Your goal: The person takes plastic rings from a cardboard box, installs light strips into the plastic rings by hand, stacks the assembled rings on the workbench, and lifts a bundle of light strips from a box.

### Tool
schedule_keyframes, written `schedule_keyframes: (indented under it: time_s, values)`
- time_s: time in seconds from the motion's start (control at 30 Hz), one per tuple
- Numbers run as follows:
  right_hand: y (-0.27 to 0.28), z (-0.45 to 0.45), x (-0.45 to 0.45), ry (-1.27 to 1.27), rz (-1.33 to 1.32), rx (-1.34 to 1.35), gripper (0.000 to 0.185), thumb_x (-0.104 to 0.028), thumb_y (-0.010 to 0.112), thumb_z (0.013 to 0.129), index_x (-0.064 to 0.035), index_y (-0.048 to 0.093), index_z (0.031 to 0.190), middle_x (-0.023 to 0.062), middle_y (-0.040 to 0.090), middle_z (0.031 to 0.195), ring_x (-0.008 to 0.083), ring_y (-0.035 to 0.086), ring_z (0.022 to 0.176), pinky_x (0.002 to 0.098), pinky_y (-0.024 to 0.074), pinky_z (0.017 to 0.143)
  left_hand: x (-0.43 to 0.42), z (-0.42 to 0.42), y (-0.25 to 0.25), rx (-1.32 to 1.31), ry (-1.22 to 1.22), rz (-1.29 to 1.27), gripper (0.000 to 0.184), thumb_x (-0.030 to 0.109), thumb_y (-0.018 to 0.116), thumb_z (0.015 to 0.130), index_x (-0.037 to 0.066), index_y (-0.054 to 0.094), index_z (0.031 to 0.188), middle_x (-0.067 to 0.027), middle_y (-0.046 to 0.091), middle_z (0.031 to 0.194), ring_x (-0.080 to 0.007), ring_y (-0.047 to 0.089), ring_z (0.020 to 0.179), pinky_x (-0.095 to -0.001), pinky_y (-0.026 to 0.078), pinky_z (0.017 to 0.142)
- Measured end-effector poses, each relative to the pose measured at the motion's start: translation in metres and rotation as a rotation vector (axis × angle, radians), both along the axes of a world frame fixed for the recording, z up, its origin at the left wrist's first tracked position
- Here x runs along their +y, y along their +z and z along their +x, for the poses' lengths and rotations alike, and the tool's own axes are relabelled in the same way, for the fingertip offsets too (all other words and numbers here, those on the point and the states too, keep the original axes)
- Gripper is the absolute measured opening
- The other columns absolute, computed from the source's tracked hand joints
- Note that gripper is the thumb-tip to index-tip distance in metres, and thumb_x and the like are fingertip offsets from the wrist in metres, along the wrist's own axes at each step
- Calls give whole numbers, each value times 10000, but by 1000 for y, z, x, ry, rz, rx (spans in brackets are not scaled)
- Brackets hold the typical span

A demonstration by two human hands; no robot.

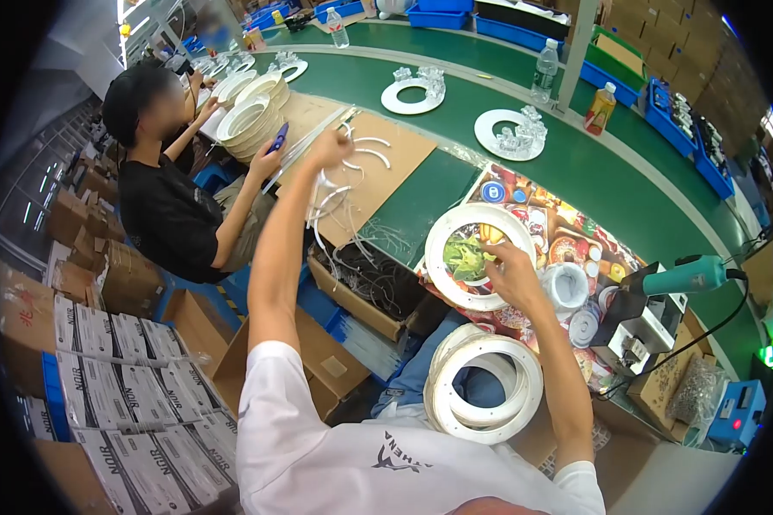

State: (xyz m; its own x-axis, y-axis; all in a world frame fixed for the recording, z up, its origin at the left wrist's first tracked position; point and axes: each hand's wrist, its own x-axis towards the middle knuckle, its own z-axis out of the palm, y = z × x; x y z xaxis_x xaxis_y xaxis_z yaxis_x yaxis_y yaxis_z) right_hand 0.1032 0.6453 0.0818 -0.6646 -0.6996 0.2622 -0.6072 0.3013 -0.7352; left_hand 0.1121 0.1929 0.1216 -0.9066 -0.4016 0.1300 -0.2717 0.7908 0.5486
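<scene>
My left hand point(329, 149) is stretched out over a brown cardboard sheet point(395, 163). Its fingers are pinched together, with a thin white strip at the tips. Several curved white strips point(371, 153) lie loose around it and hang over the sheet's near edge. Closer to me, a flat white ring point(442, 273) rests on a mat with a food print point(558, 225). My right hand point(514, 273) grips the ring's right side, with fingertips reaching into its hole. More white rings point(438, 386) are stacked at my lap.
A roll of clear film point(565, 286) and a teal-handled tool on a metal stand point(684, 276) are to the right. White discs with clear parts point(511, 135) sit on the green belt point(455, 77). A co-worker point(167, 184) holds a purple tool at left, beside stacked rings point(247, 116).
</scene>
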Motion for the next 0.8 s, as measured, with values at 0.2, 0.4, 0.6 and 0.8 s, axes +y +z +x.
schedule_keyframes:
  time_s: [0.2,0.4,0.6,0.8]
  values:
    - [-8,0,-3,-14,23,-113,289,-79,607,806,22,630,1076,152,644,921,226,608,748,325,486,709,-19,-22,96,635,105,767,139,102,670,812,-14,653,885,-55,617,724,-108,524,561,-234,422,503]
    - [8,0,-10,-41,-57,-151,265,-59,623,808,16,632,1061,130,653,933,202,615,761,305,487,697,53,-22,155,1005,-159,934,174,111,620,878,-44,618,956,-116,647,807,-145,607,632,-263,524,575]
    - [81,-11,-22,-261,-472,307,529,-138,662,826,-54,462,1308,144,534,1250,252,521,1123,340,434,904,172,15,201,983,-548,719,230,134,535,937,-59,597,1046,-154,654,918,-160,641,738,-256,540,659]
    - [110,-40,-66,24,-617,217,637,-303,591,900,-32,294,1393,165,462,1326,239,472,1193,335,414,957,239,14,175,1017,-727,819,258,142,516,948,-82,569,1064,-177,646,941,-170,642,780,-249,544,676]
